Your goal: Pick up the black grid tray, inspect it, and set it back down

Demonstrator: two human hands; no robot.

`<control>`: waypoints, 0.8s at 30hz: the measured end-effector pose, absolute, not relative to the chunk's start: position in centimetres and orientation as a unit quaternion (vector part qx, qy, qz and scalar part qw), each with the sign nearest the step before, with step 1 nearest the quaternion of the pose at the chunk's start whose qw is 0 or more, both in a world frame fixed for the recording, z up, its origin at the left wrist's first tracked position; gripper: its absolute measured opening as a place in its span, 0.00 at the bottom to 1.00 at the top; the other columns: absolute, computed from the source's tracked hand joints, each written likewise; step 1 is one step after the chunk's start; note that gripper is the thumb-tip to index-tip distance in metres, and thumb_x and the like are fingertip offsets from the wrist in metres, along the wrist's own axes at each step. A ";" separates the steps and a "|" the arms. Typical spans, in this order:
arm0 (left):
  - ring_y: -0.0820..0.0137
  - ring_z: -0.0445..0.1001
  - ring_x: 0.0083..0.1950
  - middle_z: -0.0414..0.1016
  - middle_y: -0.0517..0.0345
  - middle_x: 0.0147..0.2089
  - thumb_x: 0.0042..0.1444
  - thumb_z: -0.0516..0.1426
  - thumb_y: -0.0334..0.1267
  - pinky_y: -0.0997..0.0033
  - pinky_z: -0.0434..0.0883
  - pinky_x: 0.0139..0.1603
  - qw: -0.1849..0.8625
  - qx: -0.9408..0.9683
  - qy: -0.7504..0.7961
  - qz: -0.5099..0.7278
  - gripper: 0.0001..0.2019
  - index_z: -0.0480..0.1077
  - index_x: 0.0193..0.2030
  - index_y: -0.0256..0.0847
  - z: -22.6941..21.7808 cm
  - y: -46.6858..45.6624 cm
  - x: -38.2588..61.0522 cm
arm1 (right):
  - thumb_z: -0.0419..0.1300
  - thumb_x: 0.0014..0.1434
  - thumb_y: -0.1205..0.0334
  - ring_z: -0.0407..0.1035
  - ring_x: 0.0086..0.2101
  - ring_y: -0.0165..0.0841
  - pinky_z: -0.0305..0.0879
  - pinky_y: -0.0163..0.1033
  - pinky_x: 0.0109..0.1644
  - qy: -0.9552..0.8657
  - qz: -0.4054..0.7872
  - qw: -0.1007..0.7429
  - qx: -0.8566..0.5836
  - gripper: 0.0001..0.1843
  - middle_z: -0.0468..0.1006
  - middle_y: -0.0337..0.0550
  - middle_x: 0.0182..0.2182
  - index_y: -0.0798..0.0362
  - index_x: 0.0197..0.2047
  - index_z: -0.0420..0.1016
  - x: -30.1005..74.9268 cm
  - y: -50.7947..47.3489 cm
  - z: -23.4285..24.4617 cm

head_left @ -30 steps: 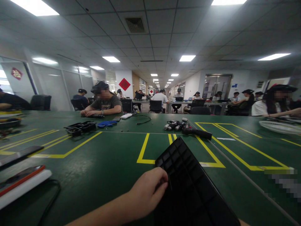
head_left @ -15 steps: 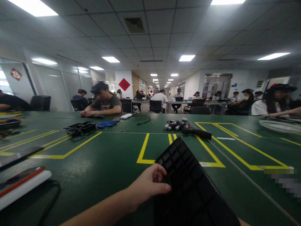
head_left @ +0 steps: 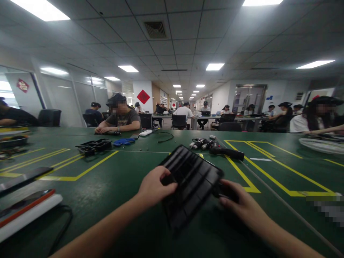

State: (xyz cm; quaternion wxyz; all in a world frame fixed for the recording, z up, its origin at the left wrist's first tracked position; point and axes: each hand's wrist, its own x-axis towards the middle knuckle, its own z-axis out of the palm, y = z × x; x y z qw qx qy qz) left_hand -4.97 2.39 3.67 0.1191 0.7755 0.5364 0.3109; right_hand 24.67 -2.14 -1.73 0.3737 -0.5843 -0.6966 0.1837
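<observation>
A black divided tray (head_left: pixel 189 186) with a grid of shallow compartments is held up and tilted over the green table (head_left: pixel 107 208), partly smeared by motion. My left hand (head_left: pixel 156 182) grips its left edge, with the thumb lying on the compartment side. At the tray's right corner, my right hand (head_left: pixel 236 199) is closed around the edge, its fingers partly hidden in dark shadow. Just beyond the tray lies a bundle of black and silver parts (head_left: pixel 201 143), beside a black handle-like piece (head_left: pixel 228 152).
Black plastic holders (head_left: pixel 94 146) and a blue item (head_left: pixel 124 142) lie farther back on the left. A white device with an orange edge (head_left: pixel 29 215) is at near left, a cable beside it. Yellow tape (head_left: pixel 268 172) marks the table. A person (head_left: pixel 120 114) sits opposite.
The tray has turned and swung leftward, and its grid shows at a different slant. My right hand has come up into view at its right corner. My left hand has shifted left and up.
</observation>
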 end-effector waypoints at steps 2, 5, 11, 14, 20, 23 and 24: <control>0.62 0.70 0.38 0.72 0.51 0.37 0.44 0.55 0.50 0.69 0.62 0.34 0.040 0.720 0.628 0.292 0.17 0.69 0.36 0.38 4.8 4.8 -7.8 | 0.53 0.52 0.54 0.60 0.51 0.42 0.58 0.50 0.56 -0.673 0.129 0.338 -0.646 0.27 0.66 0.52 0.51 0.55 0.55 0.61 26.6 -1.4 -1.5; 0.55 0.71 0.43 0.72 0.43 0.43 0.47 0.51 0.55 0.66 0.64 0.35 -0.055 0.625 0.753 0.200 0.24 0.69 0.38 0.34 5.9 7.4 -12.7 | 0.51 0.53 0.54 0.58 0.51 0.46 0.57 0.51 0.55 -0.641 0.017 0.280 -0.714 0.28 0.68 0.55 0.49 0.59 0.55 0.61 29.6 -0.1 -1.4; 0.48 0.71 0.45 0.73 0.37 0.43 0.50 0.49 0.55 0.60 0.65 0.36 -0.023 0.547 0.831 0.098 0.26 0.71 0.33 0.29 5.9 8.5 -18.9 | 0.48 0.54 0.54 0.58 0.52 0.49 0.57 0.52 0.55 -0.616 -0.005 0.187 -0.765 0.29 0.68 0.54 0.51 0.61 0.56 0.59 31.8 1.0 -2.5; 0.48 0.70 0.46 0.72 0.37 0.45 0.51 0.48 0.54 0.60 0.66 0.38 0.000 0.542 0.836 0.085 0.25 0.71 0.34 0.30 5.3 8.5 -19.8 | 0.47 0.54 0.51 0.58 0.52 0.49 0.57 0.52 0.55 -0.612 0.001 0.178 -0.770 0.31 0.67 0.54 0.52 0.62 0.57 0.59 31.7 0.9 -2.8; 0.49 0.70 0.45 0.71 0.32 0.43 0.56 0.44 0.43 0.57 0.66 0.39 -0.080 0.619 0.770 0.134 0.20 0.69 0.38 0.26 5.2 8.4 -17.1 | 0.43 0.55 0.45 0.57 0.53 0.47 0.51 0.52 0.59 -0.617 -0.073 0.212 -0.754 0.34 0.68 0.55 0.51 0.63 0.54 0.63 31.9 1.4 -3.3; 0.62 0.70 0.46 0.70 0.45 0.46 0.60 0.40 0.37 0.66 0.65 0.43 -0.086 0.690 0.702 0.156 0.17 0.67 0.43 0.35 4.4 7.3 -12.6 | 0.42 0.56 0.44 0.56 0.53 0.46 0.49 0.51 0.60 -0.619 -0.089 0.230 -0.746 0.34 0.67 0.55 0.50 0.63 0.54 0.63 32.2 1.6 -3.7; 0.66 0.71 0.44 0.71 0.50 0.45 0.60 0.41 0.37 0.70 0.66 0.42 -0.075 0.719 0.673 0.158 0.15 0.67 0.43 0.38 3.9 6.6 -10.9 | 0.41 0.56 0.44 0.56 0.53 0.46 0.49 0.51 0.60 -0.621 -0.089 0.232 -0.743 0.34 0.67 0.55 0.51 0.63 0.54 0.62 32.2 1.5 -3.8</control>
